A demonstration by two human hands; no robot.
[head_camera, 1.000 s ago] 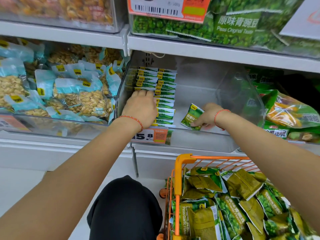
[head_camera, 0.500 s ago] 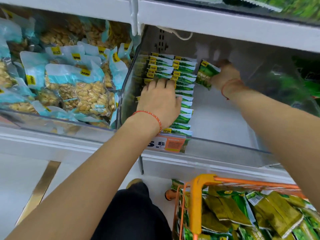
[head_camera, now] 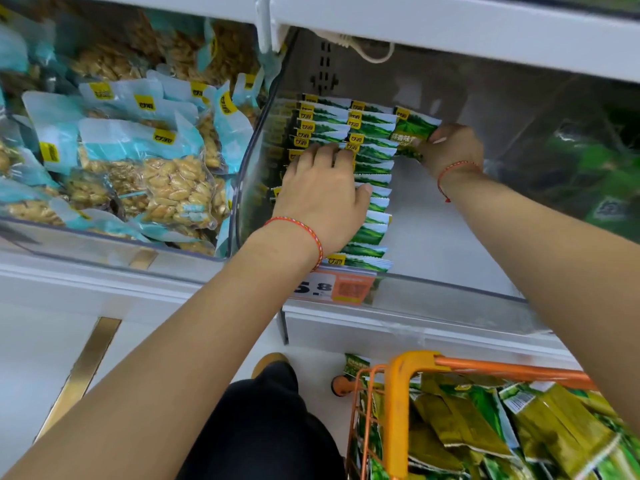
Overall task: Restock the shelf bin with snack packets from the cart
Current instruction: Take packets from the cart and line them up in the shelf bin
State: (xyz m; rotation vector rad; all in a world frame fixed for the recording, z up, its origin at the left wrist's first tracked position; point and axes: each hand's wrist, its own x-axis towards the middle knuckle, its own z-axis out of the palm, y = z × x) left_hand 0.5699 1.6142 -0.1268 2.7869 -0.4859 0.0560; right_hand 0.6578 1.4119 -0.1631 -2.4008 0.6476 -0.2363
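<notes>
Insp. note, head view. Clear shelf bin [head_camera: 450, 296] sat on the shelf; two rows of green pea snack packets [head_camera: 372, 161] stood on edge along its left wall, front edge to back. Right half of bin floor was bare white.

Left hand [head_camera: 322, 199] lay flat on the rows near mid-bin, fingers straight, palm down, pressing pkts toward the left wall. It gripped nothing.

Right hand [head_camera: 450, 150] held one green packet [head_camera: 414, 128] at the back of the bin, just beside the right-hand row's rear end. Fingers curled round the pkt's lower right part, thumb not visible. Pkt stood upright, tilted slightly, touching the row; whether its base had reached the bin floor could not be told.

Supply: orange cart [head_camera: 401, 403] at lower right, below the bin's front edge, with many more green pkts [head_camera: 485, 427] heaped loose.

Handling judgement: pkt looked light, thin, soft foil/plastic film, likely slippery and easily creased; contents prob. small hard peas, so not fragile but crushable if squeezed. Best hold approx. at the side or the crimped top seal, pinched flat, so the base slides down beside the row. Standing rows appeared liable to fan or topple w/o the left hand's support.

Adjacent left bin [head_camera: 104, 244] held pale-blue nut packs [head_camera: 173, 181]; not part of task.
</notes>
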